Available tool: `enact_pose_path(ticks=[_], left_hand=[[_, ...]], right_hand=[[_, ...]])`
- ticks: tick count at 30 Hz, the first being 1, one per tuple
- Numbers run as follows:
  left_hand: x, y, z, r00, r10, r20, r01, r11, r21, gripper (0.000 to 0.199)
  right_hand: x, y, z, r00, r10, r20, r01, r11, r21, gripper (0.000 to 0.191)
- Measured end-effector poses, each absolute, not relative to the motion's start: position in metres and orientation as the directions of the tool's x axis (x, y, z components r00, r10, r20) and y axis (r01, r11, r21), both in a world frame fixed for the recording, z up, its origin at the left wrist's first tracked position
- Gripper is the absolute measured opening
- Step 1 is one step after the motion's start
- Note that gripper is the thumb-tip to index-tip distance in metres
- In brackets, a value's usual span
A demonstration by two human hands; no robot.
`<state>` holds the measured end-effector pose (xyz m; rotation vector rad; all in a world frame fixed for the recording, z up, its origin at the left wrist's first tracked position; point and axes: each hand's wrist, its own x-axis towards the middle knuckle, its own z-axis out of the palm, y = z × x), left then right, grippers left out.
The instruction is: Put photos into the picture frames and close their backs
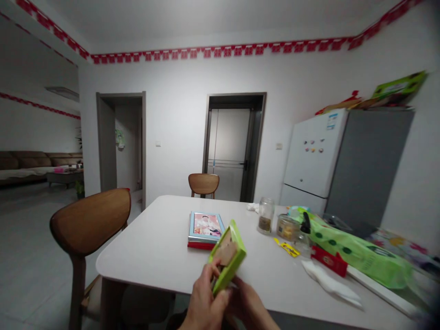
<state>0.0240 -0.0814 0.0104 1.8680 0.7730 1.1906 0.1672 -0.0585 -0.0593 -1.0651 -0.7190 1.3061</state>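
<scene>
Green frame (229, 256) in both hands (222, 302), stacked frames (206, 227) just beyond, jars (277, 222) rightward.

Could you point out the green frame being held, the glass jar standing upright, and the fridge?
Green frame (239, 258): head view, on its rim.
Glass jar (266, 211): head view, on its clear upper side.
Fridge (312, 162): head view, on its white door.

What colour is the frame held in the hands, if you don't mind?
The frame is lime green, as the head view shows.
</scene>
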Motion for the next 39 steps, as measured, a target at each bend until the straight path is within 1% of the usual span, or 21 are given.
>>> enact_pose_path(ticks=[1,2,4,5,6,8,10,11,13,14,15,16,18,21,25,28,31,34,37,39], left_hand=[[0.03,-0.085,0.016,0.319,0.836,0.447,-0.037,-0.46,0.887,0.023],[0.036,-0.089,0.021,0.283,0.854,0.436,-0.139,-0.414,0.9,0.019],[0.046,-0.09,0.027,0.264,0.858,0.44,-0.275,-0.37,0.887,0.019],[0.05,-0.087,0.028,0.261,0.853,0.452,-0.321,-0.365,0.874,0.024],[0.053,-0.082,0.03,0.248,0.854,0.457,-0.353,-0.359,0.864,0.032],[0.057,-0.069,0.029,0.211,0.88,0.425,-0.386,-0.325,0.863,0.048],[0.063,-0.053,0.023,0.234,0.908,0.348,-0.386,-0.241,0.89,0.057],[0.069,-0.047,0.016,0.287,0.909,0.303,-0.375,-0.185,0.909,0.059],[0.083,-0.038,-0.003,0.445,0.866,0.23,-0.343,-0.072,0.936,0.062],[0.092,-0.035,-0.014,0.493,0.846,0.202,-0.318,-0.041,0.947,0.063],[0.101,-0.034,-0.026,0.519,0.832,0.196,-0.287,-0.046,0.957,0.061],[0.111,-0.034,-0.036,0.534,0.827,0.177,-0.226,-0.062,0.972,0.058],[0.126,-0.034,-0.051,0.545,0.823,0.159,-0.051,-0.157,0.986,0.05],[0.14,-0.033,-0.058,0.53,0.835,0.149,0.187,-0.286,0.94,0.044],[0.143,-0.028,-0.056,0.508,0.849,0.147,0.314,-0.342,0.886,0.041],[0.143,-0.025,-0.056,0.493,0.855,0.16,0.415,-0.393,0.821,0.035],[0.145,-0.022,-0.058,0.511,0.842,0.175,0.489,-0.451,0.747,0.033],[0.143,-0.02,-0.058,0.555,0.811,0.188,0.522,-0.515,0.679,0.034],[0.132,-0.015,-0.055,0.578,0.792,0.197,0.549,-0.556,0.624,0.042],[0.12,-0.007,-0.052,0.559,0.802,0.212,0.583,-0.562,0.587,0.048]], right_hand=[[0.154,-0.062,-0.055,0.095,0.983,-0.155,-0.483,-0.09,-0.871,0.04],[0.145,-0.065,-0.05,0.091,0.988,-0.124,-0.566,-0.051,-0.823,0.038],[0.139,-0.068,-0.039,0.178,0.983,-0.055,-0.664,0.079,-0.744,0.033],[0.144,-0.068,-0.033,0.248,0.968,-0.025,-0.669,0.153,-0.727,0.033],[0.155,-0.069,-0.028,0.315,0.949,-0.008,-0.647,0.209,-0.734,0.036],[0.188,-0.069,-0.022,0.418,0.908,0.0,-0.539,0.248,-0.805,0.046],[0.23,-0.069,-0.021,0.506,0.863,-0.019,-0.373,0.198,-0.907,0.052],[0.253,-0.069,-0.023,0.54,0.841,-0.02,-0.264,0.147,-0.953,0.05],[0.295,-0.067,-0.028,0.592,0.806,-0.001,-0.006,0.003,-1.0,0.045],[0.313,-0.066,-0.031,0.611,0.791,0.028,0.152,-0.082,-0.985,0.042],[0.33,-0.065,-0.034,0.613,0.787,0.064,0.315,-0.169,-0.934,0.039],[0.344,-0.064,-0.037,0.607,0.789,0.092,0.439,-0.237,-0.867,0.036],[0.365,-0.061,-0.043,0.599,0.793,0.112,0.556,-0.31,-0.771,0.033],[0.383,-0.055,-0.05,0.601,0.791,0.115,0.611,-0.362,-0.704,0.032],[0.389,-0.042,-0.054,0.609,0.781,0.138,0.681,-0.426,-0.596,0.038],[0.388,-0.034,-0.055,0.6,0.785,0.155,0.721,-0.446,-0.53,0.04],[0.386,-0.03,-0.056,0.582,0.795,0.172,0.752,-0.446,-0.485,0.04],[0.384,-0.03,-0.054,0.571,0.8,0.184,0.771,-0.446,-0.454,0.038],[0.373,-0.027,-0.049,0.563,0.799,0.212,0.784,-0.435,-0.442,0.037],[0.355,-0.019,-0.046,0.523,0.81,0.264,0.811,-0.378,-0.447,0.037]])
